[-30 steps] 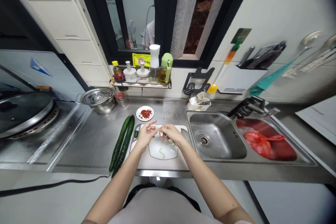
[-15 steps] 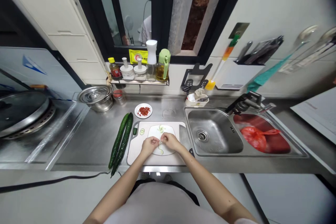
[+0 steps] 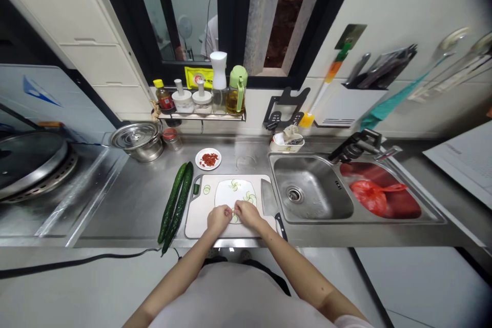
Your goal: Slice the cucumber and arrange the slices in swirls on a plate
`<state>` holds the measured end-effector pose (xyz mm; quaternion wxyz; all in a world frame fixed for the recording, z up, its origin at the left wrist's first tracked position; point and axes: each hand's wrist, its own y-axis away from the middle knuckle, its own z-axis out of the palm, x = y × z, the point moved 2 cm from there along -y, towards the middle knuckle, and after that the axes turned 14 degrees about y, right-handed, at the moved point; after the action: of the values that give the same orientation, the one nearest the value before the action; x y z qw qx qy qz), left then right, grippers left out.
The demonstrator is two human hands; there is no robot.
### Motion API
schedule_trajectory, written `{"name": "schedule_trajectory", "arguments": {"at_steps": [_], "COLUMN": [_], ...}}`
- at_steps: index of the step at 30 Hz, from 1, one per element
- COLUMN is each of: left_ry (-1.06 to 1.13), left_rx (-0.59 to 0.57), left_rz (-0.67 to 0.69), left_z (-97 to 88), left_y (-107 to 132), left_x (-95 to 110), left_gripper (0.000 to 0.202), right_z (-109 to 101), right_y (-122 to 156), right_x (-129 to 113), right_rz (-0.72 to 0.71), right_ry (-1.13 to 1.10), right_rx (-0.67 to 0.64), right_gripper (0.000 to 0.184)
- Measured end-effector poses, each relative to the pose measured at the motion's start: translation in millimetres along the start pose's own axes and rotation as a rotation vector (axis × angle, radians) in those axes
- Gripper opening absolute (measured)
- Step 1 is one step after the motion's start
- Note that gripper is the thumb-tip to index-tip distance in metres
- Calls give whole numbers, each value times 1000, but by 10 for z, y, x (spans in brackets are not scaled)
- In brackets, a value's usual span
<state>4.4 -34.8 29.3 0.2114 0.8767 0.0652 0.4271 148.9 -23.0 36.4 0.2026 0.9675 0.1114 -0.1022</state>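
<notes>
Two slice rosettes (image 3: pixel 233 184) sat finished on the white square plate (image 3: pixel 224 198), two long dark-green cucumbers (image 3: pixel 176 207) lay uncut, and left hand (image 3: pixel 217 217) and right hand (image 3: pixel 246 213) together pinched a thin pale-green slice (image 3: pixel 233 218).

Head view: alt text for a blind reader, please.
The left hand and right hand meet over a cucumber slice at the near edge of a white plate on a cutting board. Two whole cucumbers lie left of the board, a cleaver at its right edge.

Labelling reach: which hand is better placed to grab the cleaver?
Right, probably: cleaver lies along the right edge of the board, handle beside the right hand; left hand sits farther off.
</notes>
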Motion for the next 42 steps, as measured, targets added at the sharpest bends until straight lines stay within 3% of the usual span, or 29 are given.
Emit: {"name": "schedule_trajectory", "arguments": {"at_steps": [30, 35, 42], "left_ry": [-125, -68, -118], "left_rx": [5, 8, 56], "left_rz": [52, 51, 41], "left_z": [21, -12, 20], "left_y": [0, -6, 13], "left_x": [4, -4, 47], "left_gripper": [15, 13, 20], "right_z": [40, -13, 2], "right_y": [-6, 72, 164], "right_x": [-33, 25, 37], "right_rz": [12, 90, 210], "right_ry": [189, 134, 125], "right_rx": [-3, 52, 3], "right_gripper": [13, 15, 13]}}
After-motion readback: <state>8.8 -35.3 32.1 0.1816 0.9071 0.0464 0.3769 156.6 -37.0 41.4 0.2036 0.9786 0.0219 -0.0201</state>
